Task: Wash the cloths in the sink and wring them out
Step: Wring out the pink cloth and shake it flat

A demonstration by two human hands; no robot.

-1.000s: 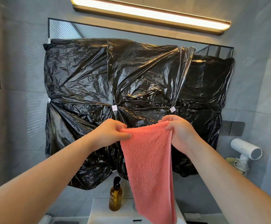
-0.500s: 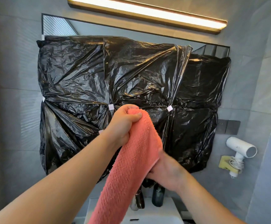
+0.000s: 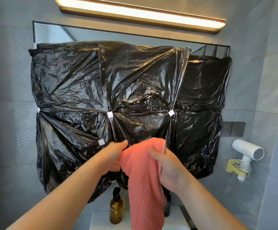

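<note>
A pink terry cloth [image 3: 143,180] hangs in front of me, folded over at its top and dropping past the bottom of the frame. My left hand [image 3: 112,156] holds its upper left edge. My right hand [image 3: 169,168] grips the upper right side, fingers curled round the cloth. Both hands are raised at chest height before the covered mirror. The white sink top [image 3: 100,219] shows only as a strip at the bottom; its basin is out of view.
Black plastic bags [image 3: 118,97] are taped over the wall mirror. An amber pump bottle [image 3: 116,208] stands on the sink top left of the cloth. A white hair dryer [image 3: 247,151] hangs on the right wall. A lit lamp bar [image 3: 140,14] runs above.
The cloth was first spread between both hands, then bunched with my right hand lower down. Now my right hand is back up at the top beside my left hand, and the cloth hangs folded.
</note>
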